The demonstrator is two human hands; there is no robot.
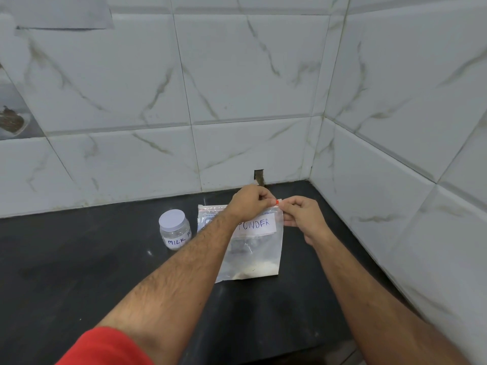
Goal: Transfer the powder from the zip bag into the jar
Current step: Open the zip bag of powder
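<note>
A clear zip bag (pixel 257 255) with a white label reading "POWDER" stands upright on the black counter, with white powder settled at its bottom. My left hand (pixel 250 200) and my right hand (pixel 303 216) both pinch the bag's top edge at its right corner, by the red zip strip. My left forearm crosses in front of the bag's left part. Left of the bag stands a small clear jar (pixel 174 229) with a white lid on and a label reading "MILK P...". The jar is apart from the bag.
The black counter (pixel 92 272) runs into a corner of marbled white wall tiles (pixel 237 88) at the back and right. A small dark hole in the tiles (pixel 258 175) sits just behind the bag. My red sleeve (pixel 105 349) shows at the bottom.
</note>
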